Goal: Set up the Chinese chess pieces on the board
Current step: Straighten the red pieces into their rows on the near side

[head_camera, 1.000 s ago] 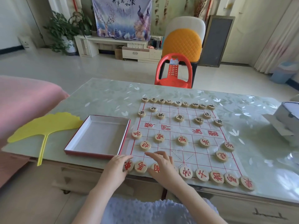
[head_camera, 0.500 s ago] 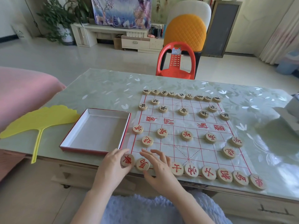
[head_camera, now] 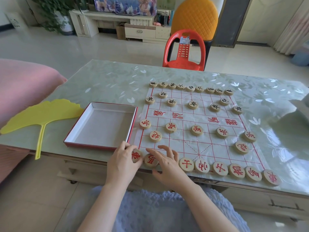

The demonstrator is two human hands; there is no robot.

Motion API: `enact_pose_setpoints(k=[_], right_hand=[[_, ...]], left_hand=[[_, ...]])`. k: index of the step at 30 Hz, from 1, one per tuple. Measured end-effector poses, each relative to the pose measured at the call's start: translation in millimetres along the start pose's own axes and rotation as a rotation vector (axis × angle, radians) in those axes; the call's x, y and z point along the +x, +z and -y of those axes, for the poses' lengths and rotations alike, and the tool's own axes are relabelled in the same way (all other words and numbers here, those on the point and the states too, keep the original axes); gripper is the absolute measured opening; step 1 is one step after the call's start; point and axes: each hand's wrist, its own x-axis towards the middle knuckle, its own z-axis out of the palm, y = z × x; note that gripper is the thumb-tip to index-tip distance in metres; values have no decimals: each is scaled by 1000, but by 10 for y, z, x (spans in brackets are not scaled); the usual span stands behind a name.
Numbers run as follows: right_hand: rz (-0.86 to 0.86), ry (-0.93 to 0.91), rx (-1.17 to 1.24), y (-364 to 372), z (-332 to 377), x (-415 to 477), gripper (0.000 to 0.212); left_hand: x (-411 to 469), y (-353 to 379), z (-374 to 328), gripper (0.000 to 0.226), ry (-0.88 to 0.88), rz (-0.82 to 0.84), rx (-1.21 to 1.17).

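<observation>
Red chariot piece (head_camera: 135, 156) sits at the 7 o'clock corner of the board (head_camera: 197, 118), pinched by the left hand (head_camera: 121, 163), just beside the horse piece (head_camera: 151, 160). Right hand (head_camera: 167, 162) has slid toward 9 o'clock, fingers splayed, nothing visibly gripped. Advisor piece (head_camera: 186, 164) is now uncovered. Judgement: only alignment of the near row remains. Box (head_camera: 100, 124) lies at the board's 9 o'clock.

Round pale wooden chess pieces (head_camera: 196, 130): matt faces, characters painted red or black. Thin white board sheet with red grid (head_camera: 182, 143): crinkled film, slight sheen. Under it, green leaf-patterned table cover (head_camera: 108, 84): smooth, glossy, bright reflections. Left of the sheet, shallow square cardboard box (head_camera: 90, 146): red outside, matt white inside. Further left, yellow leaf-shaped plastic fan (head_camera: 41, 114): smooth. Beyond the sheet, red moulded plastic chair (head_camera: 184, 62): glossy.
</observation>
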Motion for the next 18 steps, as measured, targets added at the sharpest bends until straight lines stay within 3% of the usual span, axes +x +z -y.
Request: enact_pose_setpoints(k=[9,15,18], right_hand=[[-246,70,-116,74,0,66,53],[-163,74,-159,62,38,43,71],[-106,44,-110,3,37,-33,64]], left_hand=[[-49,-30,38,48,35,95,8],[-52,-53,104,48,56,152,11],[-44,-63,78,48,60,148,47]])
